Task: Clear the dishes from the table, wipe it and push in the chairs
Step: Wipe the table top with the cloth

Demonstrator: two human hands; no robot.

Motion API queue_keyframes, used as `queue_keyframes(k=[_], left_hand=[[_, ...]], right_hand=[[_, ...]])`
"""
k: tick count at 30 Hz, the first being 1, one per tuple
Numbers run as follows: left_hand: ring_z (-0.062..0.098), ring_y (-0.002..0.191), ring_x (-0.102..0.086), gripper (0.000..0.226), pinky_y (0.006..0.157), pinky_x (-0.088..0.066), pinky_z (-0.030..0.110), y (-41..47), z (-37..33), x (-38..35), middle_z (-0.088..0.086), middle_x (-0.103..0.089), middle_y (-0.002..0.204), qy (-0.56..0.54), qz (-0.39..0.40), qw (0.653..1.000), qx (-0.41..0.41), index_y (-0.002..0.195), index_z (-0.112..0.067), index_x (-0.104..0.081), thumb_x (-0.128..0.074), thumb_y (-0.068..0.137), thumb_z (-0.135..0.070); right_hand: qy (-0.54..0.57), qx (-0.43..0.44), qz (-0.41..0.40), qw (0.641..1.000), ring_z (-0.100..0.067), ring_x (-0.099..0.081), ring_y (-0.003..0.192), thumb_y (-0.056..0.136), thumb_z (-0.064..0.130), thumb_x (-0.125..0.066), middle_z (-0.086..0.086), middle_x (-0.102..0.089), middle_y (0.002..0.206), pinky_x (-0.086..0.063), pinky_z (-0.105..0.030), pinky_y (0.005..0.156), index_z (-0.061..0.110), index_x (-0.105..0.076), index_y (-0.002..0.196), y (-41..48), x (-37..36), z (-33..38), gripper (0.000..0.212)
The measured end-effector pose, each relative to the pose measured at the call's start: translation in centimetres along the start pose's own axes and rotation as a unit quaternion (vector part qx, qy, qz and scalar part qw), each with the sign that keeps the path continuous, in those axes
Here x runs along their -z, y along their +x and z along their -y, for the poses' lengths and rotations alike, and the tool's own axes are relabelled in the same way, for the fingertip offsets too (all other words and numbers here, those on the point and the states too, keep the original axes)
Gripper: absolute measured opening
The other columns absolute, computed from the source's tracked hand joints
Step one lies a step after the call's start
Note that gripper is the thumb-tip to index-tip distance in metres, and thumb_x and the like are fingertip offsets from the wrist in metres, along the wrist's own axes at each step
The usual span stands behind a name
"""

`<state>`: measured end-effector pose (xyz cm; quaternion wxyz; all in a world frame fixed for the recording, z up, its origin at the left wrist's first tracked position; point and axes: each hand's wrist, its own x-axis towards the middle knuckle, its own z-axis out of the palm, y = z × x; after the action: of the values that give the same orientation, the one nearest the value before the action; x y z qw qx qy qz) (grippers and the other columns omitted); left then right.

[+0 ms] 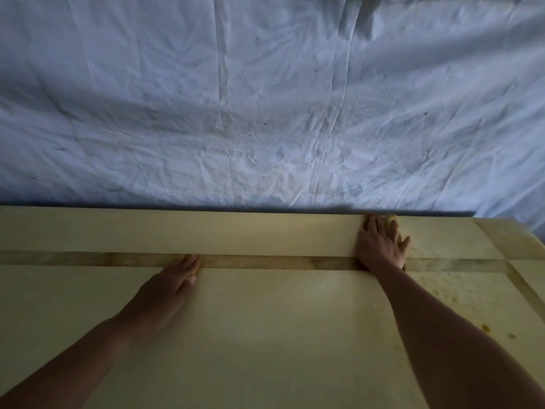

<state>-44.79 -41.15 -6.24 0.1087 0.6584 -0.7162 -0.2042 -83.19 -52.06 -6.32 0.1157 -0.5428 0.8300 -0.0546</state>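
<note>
I observe the left hand flat and open on the cream table. The right hand presses a yellow sponge at the far edge, fingers spread. I read no lettering. Food specks lie right.

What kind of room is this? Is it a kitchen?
Hard to say; likely an eating area. A cream table with food crumbs is being wiped: the right hand presses a yellowish sponge. A crumpled white sheet covers the floor beyond.
</note>
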Motion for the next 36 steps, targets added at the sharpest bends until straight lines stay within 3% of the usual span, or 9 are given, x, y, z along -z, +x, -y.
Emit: queue_keyframes(k=[2,5,10,14,17,21,27,32,36], left_hand=[[-0.006,0.137,-0.006,0.045,0.112,-0.017,0.022,0.1,-0.4,0.1,-0.011,-0.018,0.155,-0.003,-0.005,1.0,0.002,0.145,-0.024,-0.029,-0.033,0.1,-0.026],[0.007,0.144,-0.012,0.045,0.115,-0.014,0.023,0.2,-0.8,0.5,-0.006,-0.02,0.155,-0.004,0.011,1.0,0.018,0.145,-0.018,-0.032,-0.034,0.1,-0.023],[0.014,0.145,-0.012,0.046,0.117,-0.013,0.028,-1.3,-2.7,0.4,0.0,-0.019,0.157,-0.018,0.007,0.999,0.041,0.146,-0.013,-0.03,-0.031,0.101,-0.024],[0.01,0.145,-0.009,0.046,0.117,-0.012,0.028,-6.1,-5.5,-0.4,-0.005,-0.019,0.156,-0.051,-0.028,0.998,0.01,0.147,-0.016,-0.026,-0.029,0.101,-0.023],[0.008,0.145,-0.007,0.047,0.116,-0.012,0.027,-9.7,-5.6,-0.7,-0.006,-0.017,0.157,-0.056,-0.012,0.998,-0.002,0.148,-0.018,-0.024,-0.029,0.101,-0.025],[0.0,0.14,-0.002,0.047,0.115,-0.013,0.026,-13.3,-5.3,-1.2,-0.006,-0.017,0.156,-0.054,0.004,0.998,-0.012,0.148,-0.018,-0.023,-0.027,0.101,-0.025],[0.007,0.145,-0.007,0.047,0.117,-0.015,0.026,-17.2,-4.7,-2.2,-0.006,-0.019,0.156,-0.066,0.014,0.998,-0.012,0.147,-0.017,-0.026,-0.029,0.101,-0.025],[0.011,0.145,-0.011,0.046,0.116,-0.014,0.026,-20.2,-4.1,-2.7,-0.002,-0.022,0.156,-0.088,0.006,0.996,0.015,0.146,-0.014,-0.028,-0.03,0.101,-0.022],[0.014,0.145,-0.017,0.045,0.115,-0.017,0.025,-22.9,-3.7,-2.7,0.001,-0.026,0.154,-0.112,-0.03,0.992,0.038,0.145,-0.013,-0.032,-0.033,0.1,-0.02]], right_hand=[[-0.003,0.019,-0.006,1.0,-0.027,0.008,0.148,0.096,0.024,-0.024,0.004,-0.004,0.162,0.002,-0.054,0.117,0.019,-0.009,0.153,-0.8,-0.5,0.9,0.06],[-0.065,0.14,-0.011,0.988,-0.033,0.006,0.147,0.096,0.027,-0.028,0.001,-0.005,0.162,-0.001,-0.056,0.116,0.017,-0.009,0.153,-5.9,-2.5,3.9,0.061],[-0.007,0.312,0.022,0.95,-0.036,0.008,0.147,0.076,0.022,-0.001,-0.008,-0.009,0.161,0.013,-0.054,0.111,0.011,-0.01,0.152,-22.6,-6.2,10.8,0.077],[-0.018,0.409,0.096,0.907,-0.026,0.03,0.141,0.095,0.027,-0.023,-0.004,0.017,0.159,0.027,-0.049,0.107,0.019,0.006,0.153,-31.4,-6.5,11.7,0.065],[-0.044,0.394,0.068,0.916,-0.027,0.02,0.146,0.098,0.025,-0.032,0.0,0.009,0.161,0.014,-0.055,0.114,0.024,0.001,0.153,-29.4,-5.8,9.0,0.065],[-0.063,0.22,0.041,0.973,-0.023,0.014,0.147,0.101,0.026,-0.024,0.007,0.009,0.161,0.009,-0.051,0.115,0.025,0.004,0.152,-24.4,-3.5,1.2,0.058],[-0.011,0.028,0.029,0.999,-0.019,0.016,0.147,0.101,0.04,-0.019,0.01,0.007,0.161,0.008,-0.048,0.118,0.025,-0.002,0.153,-24.0,-1.4,-6.3,0.057],[-0.025,0.13,0.05,0.99,-0.03,0.008,0.148,0.098,0.025,-0.027,0.001,0.0,0.162,0.001,-0.05,0.117,0.015,-0.003,0.153,-33.0,-4.3,0.7,0.061],[-0.009,0.252,0.065,0.966,-0.031,-0.041,0.136,0.081,0.027,-0.036,-0.002,-0.05,0.144,-0.028,-0.056,0.109,0.016,-0.052,0.137,-45.7,-8.1,6.0,0.06]])
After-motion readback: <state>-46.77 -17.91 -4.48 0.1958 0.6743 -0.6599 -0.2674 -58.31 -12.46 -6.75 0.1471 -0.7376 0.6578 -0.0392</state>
